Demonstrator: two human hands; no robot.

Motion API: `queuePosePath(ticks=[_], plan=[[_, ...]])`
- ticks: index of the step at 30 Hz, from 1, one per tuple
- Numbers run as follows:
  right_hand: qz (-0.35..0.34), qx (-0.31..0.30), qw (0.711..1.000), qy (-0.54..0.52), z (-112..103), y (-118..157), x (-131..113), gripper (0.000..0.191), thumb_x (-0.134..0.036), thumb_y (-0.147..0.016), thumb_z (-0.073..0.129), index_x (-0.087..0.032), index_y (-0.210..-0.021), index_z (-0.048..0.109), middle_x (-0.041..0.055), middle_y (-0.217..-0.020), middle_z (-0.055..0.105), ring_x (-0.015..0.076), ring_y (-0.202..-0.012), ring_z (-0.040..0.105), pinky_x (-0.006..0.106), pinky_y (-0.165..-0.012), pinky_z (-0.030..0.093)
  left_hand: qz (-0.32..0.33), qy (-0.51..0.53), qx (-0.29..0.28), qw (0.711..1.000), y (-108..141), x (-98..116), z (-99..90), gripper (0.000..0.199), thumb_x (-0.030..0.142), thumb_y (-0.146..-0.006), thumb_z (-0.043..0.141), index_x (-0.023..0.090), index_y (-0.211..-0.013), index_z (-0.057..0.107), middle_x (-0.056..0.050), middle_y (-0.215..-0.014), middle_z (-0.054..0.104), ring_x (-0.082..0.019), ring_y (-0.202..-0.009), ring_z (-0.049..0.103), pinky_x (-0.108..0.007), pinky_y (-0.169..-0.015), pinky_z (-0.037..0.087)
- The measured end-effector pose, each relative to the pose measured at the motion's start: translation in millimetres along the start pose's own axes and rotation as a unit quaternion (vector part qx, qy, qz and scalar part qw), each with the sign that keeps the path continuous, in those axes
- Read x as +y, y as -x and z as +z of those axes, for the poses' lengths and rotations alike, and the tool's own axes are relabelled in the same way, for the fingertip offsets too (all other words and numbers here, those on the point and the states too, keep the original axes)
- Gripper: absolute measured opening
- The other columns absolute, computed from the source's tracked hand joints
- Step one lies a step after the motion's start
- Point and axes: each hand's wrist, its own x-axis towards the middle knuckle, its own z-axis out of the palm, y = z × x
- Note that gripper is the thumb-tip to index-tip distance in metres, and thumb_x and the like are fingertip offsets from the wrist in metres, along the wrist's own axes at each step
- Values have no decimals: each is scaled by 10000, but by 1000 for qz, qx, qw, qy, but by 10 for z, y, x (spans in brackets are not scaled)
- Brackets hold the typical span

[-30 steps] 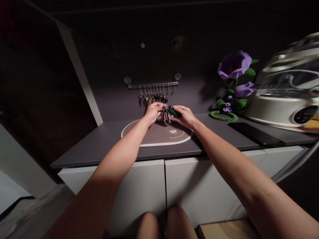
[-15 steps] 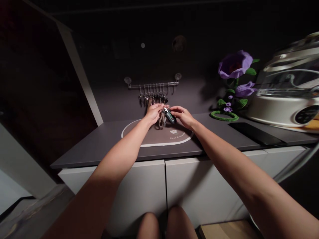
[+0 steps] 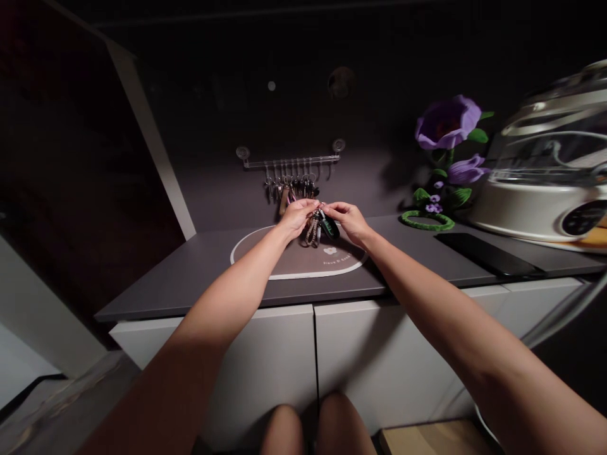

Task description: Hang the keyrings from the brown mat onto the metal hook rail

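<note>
My left hand [image 3: 300, 215] pinches the top of a key ring bunch, its thumb and fingers closed near the ring. From the other side my right hand [image 3: 348, 218] grips the same ring with its fingertips pressed together. Below the fingers dangle a braided strap [image 3: 311, 232], a metal key and a dark key fob [image 3: 331, 227]. The ring itself is mostly covered by the fingertips. Just behind, a clear hook rail [image 3: 293, 163] on the wall carries several hanging keys [image 3: 303, 188]. Under the hands lies an oval brown mat [image 3: 289, 259] with a white border.
Purple craft flowers [image 3: 448, 123] on a green ring base stand right of the hands. A black phone-like slab [image 3: 488, 254] lies in front of a white appliance [image 3: 526, 202]. The dark countertop [image 3: 190, 272] tops white cabinet doors [image 3: 270, 354].
My right hand has shifted from beside the key fob up to the ring, close against my left fingertips. The fob and strap now hang lower and slightly further right.
</note>
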Motion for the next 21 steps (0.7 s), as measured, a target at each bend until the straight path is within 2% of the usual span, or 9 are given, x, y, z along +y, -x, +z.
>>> queuePosePath(ticks=[9, 15, 18, 21], plan=[[-33, 15, 999, 38, 34, 15, -61, 268, -391, -603, 707, -165, -724, 632, -11, -714, 628, 98, -679, 524, 241, -700, 409, 11, -9, 15, 1000, -3, -6, 12, 63, 143, -690, 670, 106, -693, 619, -7, -639, 631, -71, -594, 558, -255, -752, 446], [-29, 17, 998, 58, 20, -84, -22, 294, -424, -628, 659, -163, -732, 574, -37, -651, 557, 77, -593, 452, 213, -594, 366, 41, -28, 13, 999, -29, -37, -8, 182, 233, -659, 703, 111, -785, 652, -35, -724, 666, -95, -649, 587, -273, -775, 447], [-34, 28, 996, 78, 1, -193, -10, 315, -447, -621, 643, -163, -723, 555, -35, -641, 542, 80, -591, 438, 215, -589, 361, 61, -45, 54, 996, -53, -39, -15, 170, 272, -709, 654, 122, -790, 643, -54, -781, 675, -118, -752, 611, -272, -804, 445], [-39, 45, 994, 93, -37, -346, -12, 337, -471, -611, 626, -162, -705, 531, -37, -617, 522, 80, -584, 422, 214, -581, 350, 78, -52, 124, 988, -90, -44, -34, 118, 243, -752, 592, 128, -761, 617, -60, -807, 674, -125, -822, 614, -271, -833, 435]])
